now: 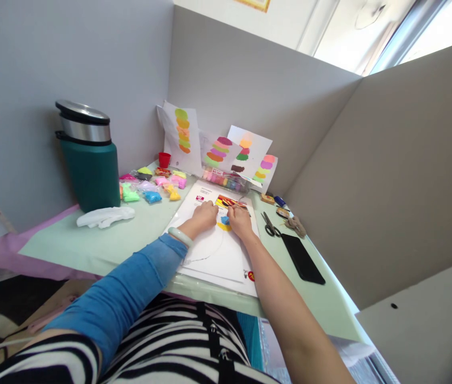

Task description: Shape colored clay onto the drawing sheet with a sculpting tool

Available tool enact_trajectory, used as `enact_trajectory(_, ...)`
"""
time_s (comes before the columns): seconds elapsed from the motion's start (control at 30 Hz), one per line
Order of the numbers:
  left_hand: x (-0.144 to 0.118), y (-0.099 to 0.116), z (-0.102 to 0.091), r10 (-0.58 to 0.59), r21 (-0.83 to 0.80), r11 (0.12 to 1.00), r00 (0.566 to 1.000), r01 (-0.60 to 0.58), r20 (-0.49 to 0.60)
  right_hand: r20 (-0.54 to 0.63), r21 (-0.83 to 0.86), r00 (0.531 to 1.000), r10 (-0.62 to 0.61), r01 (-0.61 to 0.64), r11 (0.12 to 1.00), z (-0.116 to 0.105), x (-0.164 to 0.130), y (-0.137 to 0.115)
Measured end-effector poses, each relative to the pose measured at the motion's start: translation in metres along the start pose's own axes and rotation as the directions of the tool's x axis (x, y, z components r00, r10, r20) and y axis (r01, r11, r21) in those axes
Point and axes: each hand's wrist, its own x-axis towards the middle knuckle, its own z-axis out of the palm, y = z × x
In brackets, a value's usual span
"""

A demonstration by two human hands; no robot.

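Both hands pressed on a white sheet [214,256] lying on the bench [90,242]. The left hand [204,216] was curled narrow, the right hand [240,220] likewise, fingertips on blue and yellow clay [224,223] between them; scissors [269,224] lay nearby.

A small craft workstation boxed in by grey partition walls [250,80]: a pale green worktop [90,245] holds modelling clay packets [152,184], colour sample sheets [182,133], scissors [269,224] and a large flask [88,154].
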Motion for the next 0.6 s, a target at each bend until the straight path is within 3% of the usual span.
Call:
enact_trajectory(0.4,-0.0011,-0.0004,0.0005,0.018,-0.009,1.000,0.999,-0.018,-0.033,0.021,0.045,0.999,0.029,-0.030,0.999,0.0012,-0.0009,-0.0008)
enact_trajectory(0.6,0.0010,-0.0023,0.0032,0.017,-0.009,1.000,1.000,-0.017,-0.021,-0.102,0.207,0.987,0.125,-0.101,0.973,0.0004,-0.0017,0.0084)
